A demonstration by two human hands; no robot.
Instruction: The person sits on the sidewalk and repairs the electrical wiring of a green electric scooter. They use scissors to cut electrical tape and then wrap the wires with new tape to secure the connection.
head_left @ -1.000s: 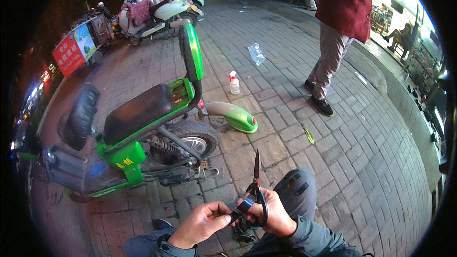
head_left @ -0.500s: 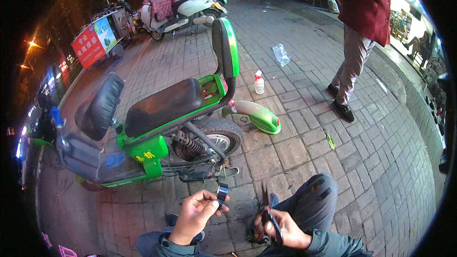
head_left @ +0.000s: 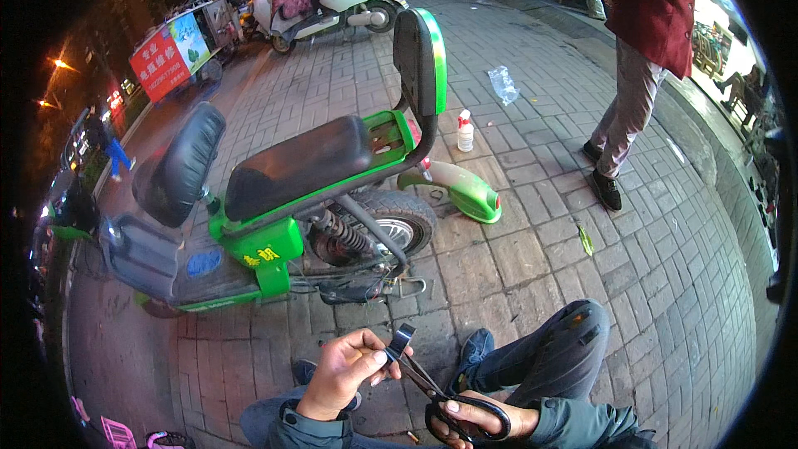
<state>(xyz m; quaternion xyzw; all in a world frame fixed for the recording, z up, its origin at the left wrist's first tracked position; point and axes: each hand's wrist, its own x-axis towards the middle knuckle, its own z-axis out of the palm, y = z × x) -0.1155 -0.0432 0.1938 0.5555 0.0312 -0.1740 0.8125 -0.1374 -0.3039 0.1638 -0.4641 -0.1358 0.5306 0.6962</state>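
While the left hand (head_left: 345,370) pinches dark tape (head_left: 402,337), the right hand (head_left: 475,414) grips scissors (head_left: 433,393)

The tape sits at the left fingertips (head_left: 379,358), near a green scooter (head_left: 295,162). The right hand is closed around the handles (head_left: 505,424), blades (head_left: 420,377) pointing toward the tape; contact is unclear. A green fender (head_left: 474,198) rests near the rear wheel (head_left: 422,224).

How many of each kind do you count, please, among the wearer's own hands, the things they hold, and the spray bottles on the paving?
Hands (left hand, right hand): 2
Scissors: 1
Black loop, seemingly tape: 1
White spray bottle with red top: 1
Total: 5
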